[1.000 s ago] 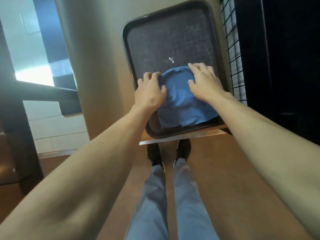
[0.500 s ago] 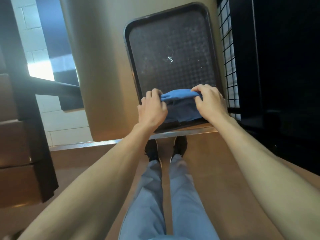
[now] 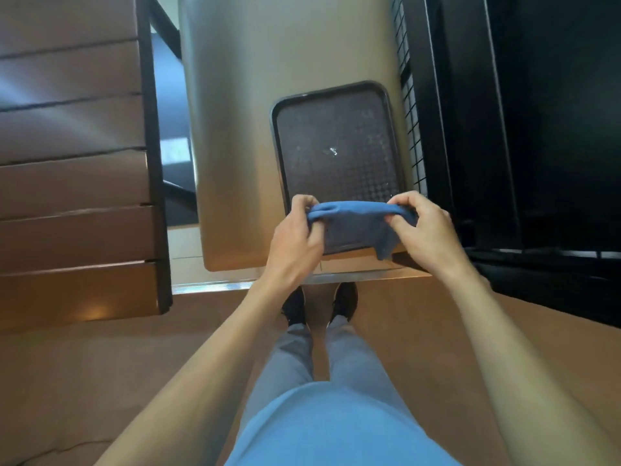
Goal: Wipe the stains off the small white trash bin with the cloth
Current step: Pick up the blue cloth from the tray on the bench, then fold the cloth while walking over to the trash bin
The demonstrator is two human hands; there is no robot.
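The table [image 3: 235,129] carries a dark tray [image 3: 336,139]; no bin is in view. The blue cloth [image 3: 353,216] hangs stretched above the tray's near edge, pinched at its ends by the left hand [image 3: 295,240] and right hand [image 3: 426,230]. It looks soft, light and limp; bunching it should give a firmer hold.

Single head-worn wide-angle view, aimed forward and steeply downward from standing height: both forearms enter from the bottom corners, the person's legs and shoes lie at lower centre, the table [image 3: 235,129] and dark tray [image 3: 339,156] fill the upper middle, edges bowed; no second view shares it.
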